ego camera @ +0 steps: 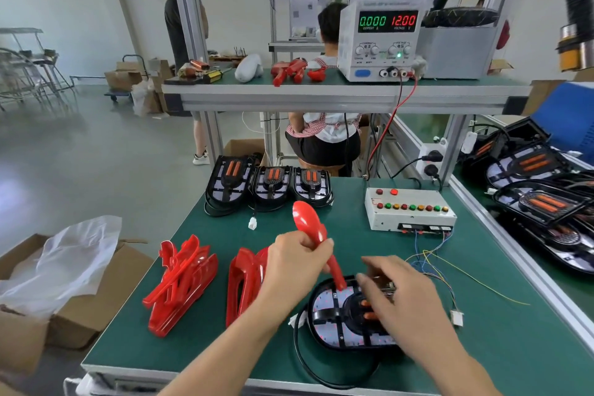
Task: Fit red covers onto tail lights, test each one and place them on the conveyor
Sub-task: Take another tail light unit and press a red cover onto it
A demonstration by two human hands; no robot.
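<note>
- The tabletop (321, 244) carries three bare tail lights (268, 185) in a row at its far edge, waiting for covers; more lights lie on the conveyor (546, 202) to the right.
- Two stacks of red covers (181, 280) sit at the near left, so plenty seems left to do.
- One tail light (337, 315) lies near the front edge, uncovered.
- The left hand (295, 262) grips a red cover (313, 228), its lower tip touching that light: fitting is only starting, I judge.
- The right hand (401, 292) rests on the light, fingers fairly straight, holding nothing I can make out.
</note>
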